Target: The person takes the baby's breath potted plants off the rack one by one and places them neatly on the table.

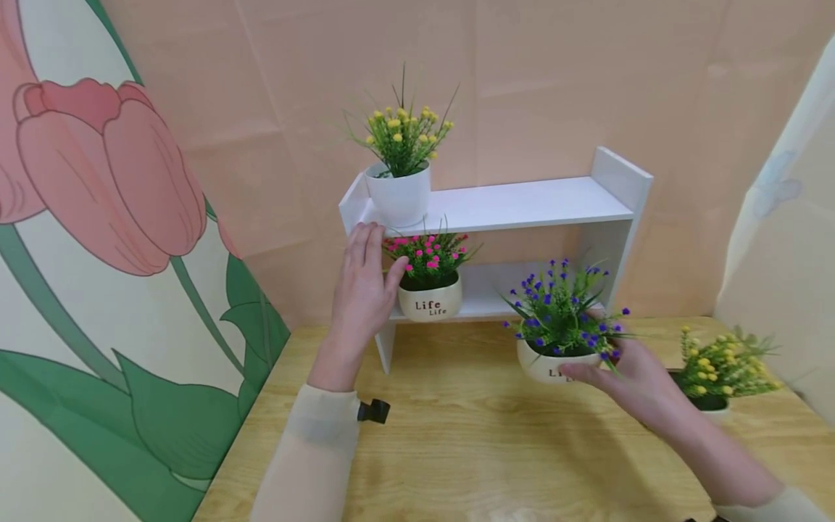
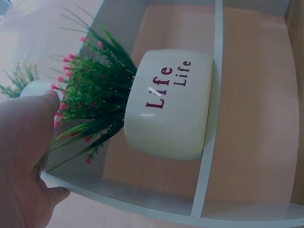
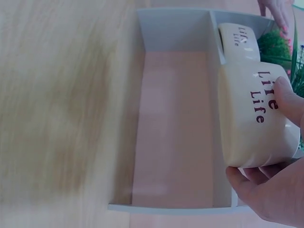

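My right hand [image 1: 636, 377] grips a cream pot of blue-purple flowers [image 1: 564, 319], thumb across the lettered front and fingers beneath and behind it. In the right wrist view, this held pot [image 3: 259, 116] is tilted and hangs in front of the lower board of a white two-tier shelf [image 1: 535, 203]. With fingers fairly straight, my left hand [image 1: 365, 279] touches the shelf's upper left corner. Just right of it, a matching cream pot [image 2: 168, 104] with pink flowers stands on the lower board. A white pot [image 1: 399, 196] with yellow flowers sits above, at the top board's left end.
Another pot of yellow flowers [image 1: 711, 373] stands on the wooden table [image 1: 450, 449] at the right, partly behind my right forearm. The shelf's raised right side panel [image 1: 622, 174] bounds the top board. A tulip-patterned wall covering [image 1: 111, 174] rises at the left.
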Demonstrator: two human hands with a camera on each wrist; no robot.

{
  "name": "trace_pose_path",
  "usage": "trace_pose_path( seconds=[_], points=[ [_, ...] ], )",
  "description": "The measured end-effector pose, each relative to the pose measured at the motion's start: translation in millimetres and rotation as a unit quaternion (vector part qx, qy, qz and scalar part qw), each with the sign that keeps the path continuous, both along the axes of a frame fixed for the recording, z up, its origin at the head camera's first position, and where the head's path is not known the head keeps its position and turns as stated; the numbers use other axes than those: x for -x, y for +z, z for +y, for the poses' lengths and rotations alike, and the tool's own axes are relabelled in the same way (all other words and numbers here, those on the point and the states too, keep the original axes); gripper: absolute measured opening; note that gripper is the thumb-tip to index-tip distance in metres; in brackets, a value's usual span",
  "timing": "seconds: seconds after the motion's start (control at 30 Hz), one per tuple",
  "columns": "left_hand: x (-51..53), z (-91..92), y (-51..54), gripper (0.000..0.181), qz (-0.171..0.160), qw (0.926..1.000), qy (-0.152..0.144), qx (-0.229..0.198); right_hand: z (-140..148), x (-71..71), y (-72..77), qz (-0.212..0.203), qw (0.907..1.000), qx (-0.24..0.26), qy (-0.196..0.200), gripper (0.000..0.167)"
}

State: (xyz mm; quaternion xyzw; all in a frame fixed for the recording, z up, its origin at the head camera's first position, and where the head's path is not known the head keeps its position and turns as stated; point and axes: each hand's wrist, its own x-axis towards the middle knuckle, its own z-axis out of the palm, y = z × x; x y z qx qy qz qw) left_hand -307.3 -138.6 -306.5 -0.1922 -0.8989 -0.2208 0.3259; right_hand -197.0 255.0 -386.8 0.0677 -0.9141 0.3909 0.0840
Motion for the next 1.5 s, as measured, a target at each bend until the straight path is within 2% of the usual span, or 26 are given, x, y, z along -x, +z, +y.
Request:
trace_pose_path(
  seconds=[0.2,0.33,0.43,0.8,0.93,1.1,1.3,1.5],
  points=[
    [-0.1,-0.5,0.3,0.069,-0.007,1.0000,0.003,0.000,4,-8.2,-9.5,-0.002,0.9998,-0.019,-0.012,0.112],
    [-0.9,-1.2,0.5,0.069,-0.011,0.9999,0.005,0.000,8,-10.6,-18.1,-0.021,0.9993,-0.022,-0.021,0.112],
    [-1.4,-1.0,0.7,0.070,-0.013,0.9999,0.007,0.000,12,-12.0,-25.1,-0.026,0.9993,-0.019,-0.021,0.112],
    [-1.7,-0.2,1.2,0.071,-0.017,0.9998,0.008,0.001,27,-14.9,-49.4,-0.003,0.9996,-0.027,-0.011,0.108],
    [-1.7,-0.4,1.2,0.070,-0.018,0.9998,0.010,-0.002,32,-17.0,-56.8,-0.017,0.9997,-0.015,-0.006,0.108],
    [-1.5,-0.3,1.3,0.070,-0.015,0.9998,0.009,-0.002,37,-16.2,-67.4,-0.036,0.9993,0.009,-0.001,0.111],
    [-0.9,0.2,0.4,0.071,-0.010,0.9999,0.006,0.001,43,-14.6,-77.4,-0.046,0.9987,-0.004,-0.020,0.115],
    [0.1,0.1,-0.6,0.070,-0.005,1.0000,0.004,0.001,50,-10.5,-87.2,-0.054,0.9983,-0.005,-0.018,0.115]
  ],
)
